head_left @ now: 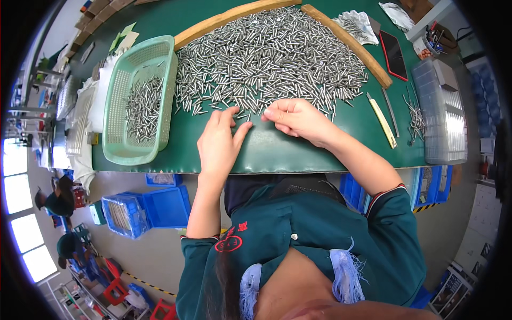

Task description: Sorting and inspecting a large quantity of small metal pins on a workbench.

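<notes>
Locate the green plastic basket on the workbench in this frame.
In the head view, the green plastic basket sits on the person's left side of the green table, beside the big pile of metal pins, left of the left hand.

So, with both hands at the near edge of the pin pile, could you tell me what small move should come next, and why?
Probably the right hand should pinch a few metal pins from the near edge: its fingers are curled there, and the green basket already holds some.

The right hand point(300, 120) curls over its fingers, hiding whichever metal pins point(266, 58) they pinch.
</notes>
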The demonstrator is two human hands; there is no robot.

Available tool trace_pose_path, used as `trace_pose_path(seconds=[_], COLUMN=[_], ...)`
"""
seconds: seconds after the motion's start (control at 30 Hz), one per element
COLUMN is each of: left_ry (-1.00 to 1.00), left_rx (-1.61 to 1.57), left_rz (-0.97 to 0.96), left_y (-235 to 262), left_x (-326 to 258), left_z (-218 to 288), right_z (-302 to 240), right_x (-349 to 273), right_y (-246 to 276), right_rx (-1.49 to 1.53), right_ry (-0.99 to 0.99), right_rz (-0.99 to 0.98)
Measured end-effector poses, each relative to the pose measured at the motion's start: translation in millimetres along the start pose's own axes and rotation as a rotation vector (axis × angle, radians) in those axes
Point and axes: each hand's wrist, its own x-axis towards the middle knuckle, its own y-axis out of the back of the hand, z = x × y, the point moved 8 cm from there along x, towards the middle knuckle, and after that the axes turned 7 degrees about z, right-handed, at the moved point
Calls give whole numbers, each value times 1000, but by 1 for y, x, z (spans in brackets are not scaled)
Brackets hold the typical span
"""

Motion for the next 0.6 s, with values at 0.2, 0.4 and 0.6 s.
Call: trace_pose_path(seconds=[0.2, 0.4, 0.6], left_ry=[-53, -233, -322], left_rx=[64, 29, 17], left_rz=[-58, -62, 31], left_y=[-12, -12, -7], left_x=[3, 1, -7], left_z=[10, 17, 20], right_z=[7, 9, 7], right_x=[0, 2, 0], right_y=[6, 4, 1], right_rx=[502, 578, 547], right_ry=[-192, -213, -213], right_rz=[-43, -62, -63])
